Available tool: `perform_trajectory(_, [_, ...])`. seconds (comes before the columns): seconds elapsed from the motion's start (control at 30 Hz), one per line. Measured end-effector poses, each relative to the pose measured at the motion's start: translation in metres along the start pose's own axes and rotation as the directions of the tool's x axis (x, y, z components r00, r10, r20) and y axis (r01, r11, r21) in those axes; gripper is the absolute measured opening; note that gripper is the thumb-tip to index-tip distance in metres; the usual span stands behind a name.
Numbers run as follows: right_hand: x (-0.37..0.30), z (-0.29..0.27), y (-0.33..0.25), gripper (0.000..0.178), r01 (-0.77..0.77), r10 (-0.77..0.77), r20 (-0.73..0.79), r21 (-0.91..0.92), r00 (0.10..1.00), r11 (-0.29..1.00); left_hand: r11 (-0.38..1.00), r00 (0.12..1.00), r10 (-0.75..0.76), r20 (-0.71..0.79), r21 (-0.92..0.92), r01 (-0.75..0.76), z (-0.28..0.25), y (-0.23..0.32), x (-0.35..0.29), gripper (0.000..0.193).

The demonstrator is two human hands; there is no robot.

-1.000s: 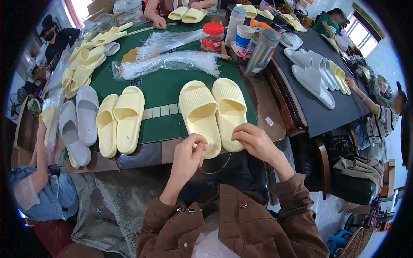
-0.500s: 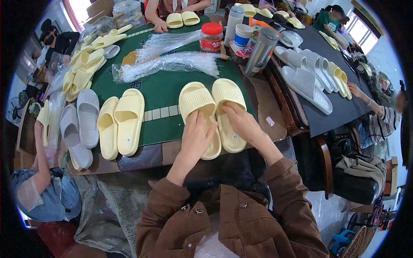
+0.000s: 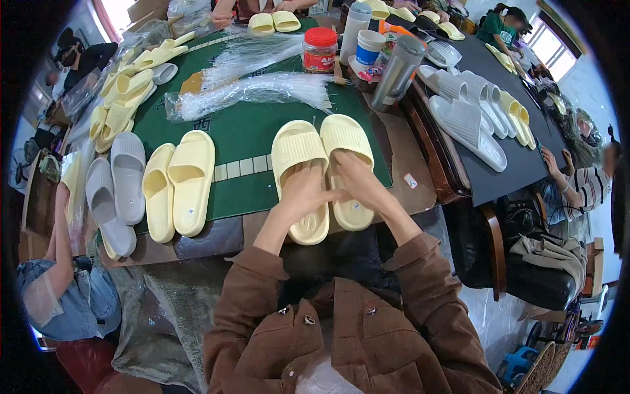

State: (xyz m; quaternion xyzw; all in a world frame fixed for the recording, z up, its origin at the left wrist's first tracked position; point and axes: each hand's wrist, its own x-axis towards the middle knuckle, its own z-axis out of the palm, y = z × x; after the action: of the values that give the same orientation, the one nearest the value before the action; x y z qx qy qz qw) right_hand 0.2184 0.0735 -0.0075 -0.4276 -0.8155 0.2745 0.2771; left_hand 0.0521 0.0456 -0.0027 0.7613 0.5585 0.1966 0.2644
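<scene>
A pair of pale yellow slide slippers lies side by side before me at the table's near edge. My left hand [image 3: 306, 187] reaches into the left slipper [image 3: 300, 139], its fingers under the ribbed strap and its thumb stuck out toward the right. In the right slipper [image 3: 346, 134] my right hand [image 3: 362, 177] is tucked beneath the strap in the same way. The straps hide the fingertips of both hands. To the left stand another yellow pair [image 3: 190, 177] and a grey pair [image 3: 128, 171].
Bundles of clear plastic strips [image 3: 252, 97] lie on the green table mat [image 3: 243, 141]. Beyond are a red-lidded jar [image 3: 320, 50], a cup [image 3: 369, 49] and a steel flask [image 3: 398, 72]. Grey slippers [image 3: 467, 128] rest on the black table. Several people work around.
Both hands have slid deeper under the straps. The left slipper has turned a little, its heel swinging left. The view has shifted slightly.
</scene>
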Motion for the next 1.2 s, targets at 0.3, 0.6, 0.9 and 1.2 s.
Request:
perform_trajectory(0.3, [-0.029, 0.004, -0.026, 0.041, -0.011, 0.01, 0.051, 0.029, 0.999, 1.0, 0.983, 0.987, 0.12, -0.109, 0.156, -0.102, 0.026, -0.004, -0.03, 0.075])
perform_trajectory(0.6, [-0.026, 0.011, -0.001, 0.028, 0.263, -0.222, 0.142, -0.465, 0.965, 0.845, 0.993, 0.991, 0.063, 0.117, -0.111, -0.05, -0.005, -0.003, -0.018, 0.065])
perform_trajectory(0.9, [-0.011, 0.0, -0.001, 0.024, -0.194, 0.18, 0.133, 0.093, 0.975, 0.977, 0.992, 0.996, 0.027, -0.084, -0.122, -0.038, 0.021, -0.008, -0.015, 0.055])
perform_trajectory(1.2, [-0.015, 0.001, -0.011, 0.021, -0.147, 0.143, 0.047, 0.088, 0.989, 0.985, 0.993, 0.994, -0.102, -0.029, -0.059, 0.1, 0.027, -0.012, -0.007, 0.041])
